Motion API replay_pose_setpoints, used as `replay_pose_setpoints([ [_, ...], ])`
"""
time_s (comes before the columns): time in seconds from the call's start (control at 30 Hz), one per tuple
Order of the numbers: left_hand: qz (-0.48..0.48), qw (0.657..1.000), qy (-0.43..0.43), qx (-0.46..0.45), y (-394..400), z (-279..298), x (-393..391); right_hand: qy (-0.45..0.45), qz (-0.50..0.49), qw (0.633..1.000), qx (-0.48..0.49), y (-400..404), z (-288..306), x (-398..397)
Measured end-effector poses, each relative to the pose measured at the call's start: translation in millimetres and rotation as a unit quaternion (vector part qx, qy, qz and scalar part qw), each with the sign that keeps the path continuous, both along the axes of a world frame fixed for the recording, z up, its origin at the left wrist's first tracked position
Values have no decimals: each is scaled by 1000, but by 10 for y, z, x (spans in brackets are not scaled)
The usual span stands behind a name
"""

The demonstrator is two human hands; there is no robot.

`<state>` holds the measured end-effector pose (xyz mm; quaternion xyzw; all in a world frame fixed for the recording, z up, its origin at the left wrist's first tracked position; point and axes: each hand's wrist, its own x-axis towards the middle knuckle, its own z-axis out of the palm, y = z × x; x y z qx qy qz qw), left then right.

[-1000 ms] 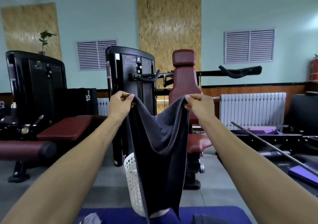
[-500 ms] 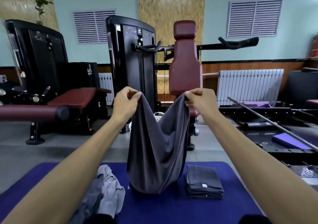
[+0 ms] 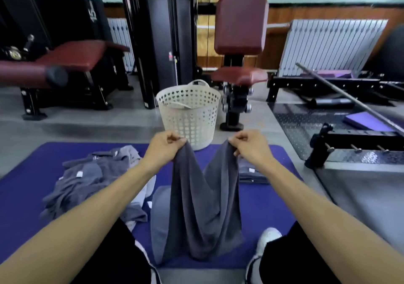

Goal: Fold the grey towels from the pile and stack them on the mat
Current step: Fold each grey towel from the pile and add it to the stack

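Blue mat (image 3: 266, 205) below; my left grip (image 3: 162, 145) and right grip (image 3: 249, 145) each pinch a top corner of a grey towel (image 3: 203, 207). Unfolded pile (image 3: 87, 181) left, folded stack (image 3: 251, 173) right, white basket (image 3: 189, 113) ahead.

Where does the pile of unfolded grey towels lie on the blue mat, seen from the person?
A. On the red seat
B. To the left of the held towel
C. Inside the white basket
B: the pile of unfolded towels lies crumpled on the mat, left of the held towel.

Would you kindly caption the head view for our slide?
Both hands, left and right, pinch a grey towel over the blue mat.
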<state>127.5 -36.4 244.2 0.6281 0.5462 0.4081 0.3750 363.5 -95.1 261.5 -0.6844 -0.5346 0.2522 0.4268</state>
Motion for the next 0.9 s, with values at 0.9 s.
replay_pose_setpoints([
  [0.9, -26, 929, 240, -280, 2322, -3532, -1150, 35, 178, 943, -281, 2445, -3428, -736],
])
